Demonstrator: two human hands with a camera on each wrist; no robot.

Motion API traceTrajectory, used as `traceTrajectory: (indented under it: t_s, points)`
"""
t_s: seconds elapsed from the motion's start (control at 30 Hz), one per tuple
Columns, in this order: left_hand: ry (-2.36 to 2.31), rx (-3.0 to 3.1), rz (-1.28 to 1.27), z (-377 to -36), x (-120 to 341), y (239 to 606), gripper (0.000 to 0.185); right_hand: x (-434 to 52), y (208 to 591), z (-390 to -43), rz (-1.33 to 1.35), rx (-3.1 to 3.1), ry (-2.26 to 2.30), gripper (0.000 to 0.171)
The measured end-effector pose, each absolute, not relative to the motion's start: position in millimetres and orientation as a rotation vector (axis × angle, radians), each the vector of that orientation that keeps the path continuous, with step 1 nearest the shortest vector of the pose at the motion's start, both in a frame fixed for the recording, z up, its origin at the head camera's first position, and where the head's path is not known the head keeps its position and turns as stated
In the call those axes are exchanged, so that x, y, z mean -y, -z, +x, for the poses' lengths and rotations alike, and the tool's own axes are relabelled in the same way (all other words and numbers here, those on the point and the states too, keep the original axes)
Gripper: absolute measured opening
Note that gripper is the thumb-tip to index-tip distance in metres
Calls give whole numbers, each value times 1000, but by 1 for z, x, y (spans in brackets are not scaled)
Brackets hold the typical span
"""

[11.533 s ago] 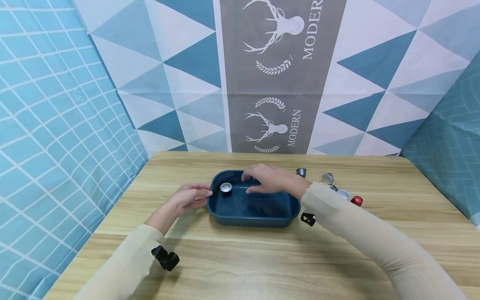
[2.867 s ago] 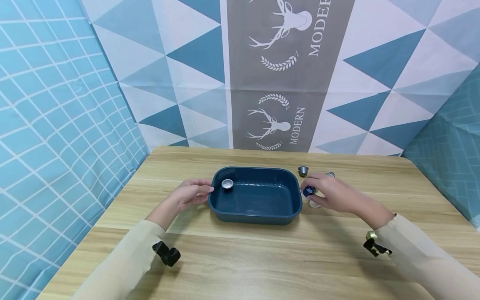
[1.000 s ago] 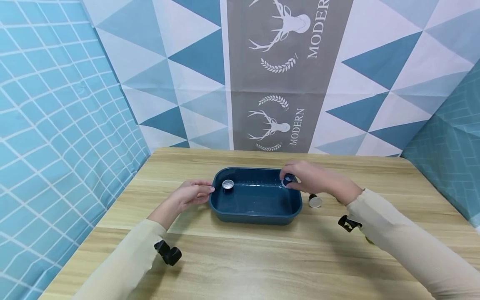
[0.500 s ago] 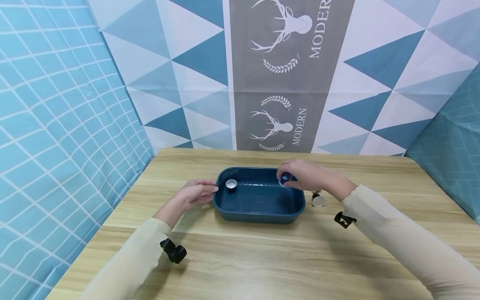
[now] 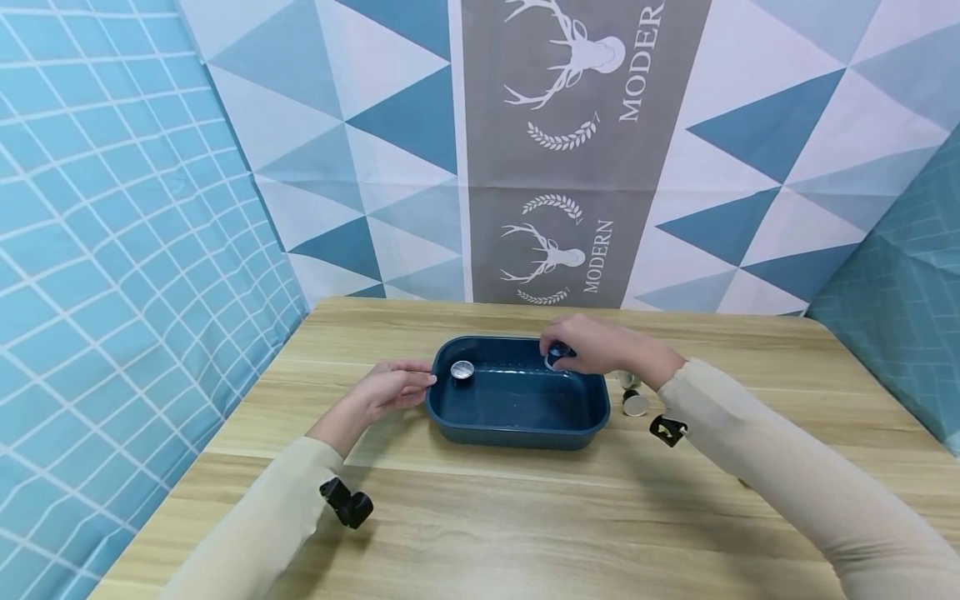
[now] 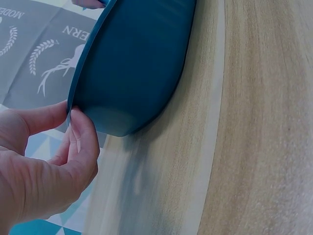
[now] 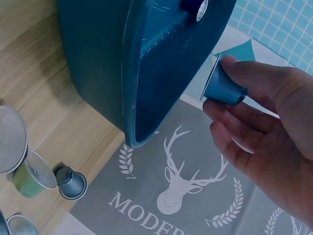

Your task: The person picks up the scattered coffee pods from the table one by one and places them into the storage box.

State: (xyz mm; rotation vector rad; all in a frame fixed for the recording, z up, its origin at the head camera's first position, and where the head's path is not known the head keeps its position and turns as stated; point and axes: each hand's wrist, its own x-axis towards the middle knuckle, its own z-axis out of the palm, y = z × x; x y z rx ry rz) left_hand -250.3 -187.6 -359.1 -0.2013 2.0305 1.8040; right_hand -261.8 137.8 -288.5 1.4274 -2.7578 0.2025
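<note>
A dark blue rectangular tub (image 5: pixel 517 437) stands on the wooden table. My left hand (image 5: pixel 386 390) pinches its left rim; in the left wrist view the thumb and curled fingers (image 6: pixel 84 132) meet at the rim. Over the tub's back right part, my right hand (image 5: pixel 596 343) holds a blue coffee capsule (image 7: pixel 222 87) between thumb and fingers, its foil lid facing away from the palm. Inside the tub, at the left end, another coffee capsule (image 5: pixel 462 370) sits with its silvery lid up.
Right of the tub lie more capsules, partly hidden by the right arm: one with a pale lid (image 5: pixel 635 405), a green one (image 7: pixel 34 174) and a grey-blue one (image 7: pixel 72 182). A patterned cloth (image 5: pixel 405 150) hangs behind the table.
The right hand, empty over the tub at first, gripped the blue capsule right of the tub, then carried it left over the tub. The left hand has stayed at the left rim.
</note>
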Motion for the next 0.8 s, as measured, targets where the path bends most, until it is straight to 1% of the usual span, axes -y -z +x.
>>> traceTrajectory:
  t_s: [0.2, 0.57, 0.8]
  points:
    - [-1802, -2033, -203, -249, 189, 360, 45, -132, 291, -266, 1441, 2773, -208, 16]
    - [-1798, -2016, -202, -250, 190, 360, 45, -117, 297, -284, 1484, 2752, -214, 16]
    - [-1796, -2018, -195, -252, 189, 361, 47, -103, 300, -289, 1441, 2811, -143, 16]
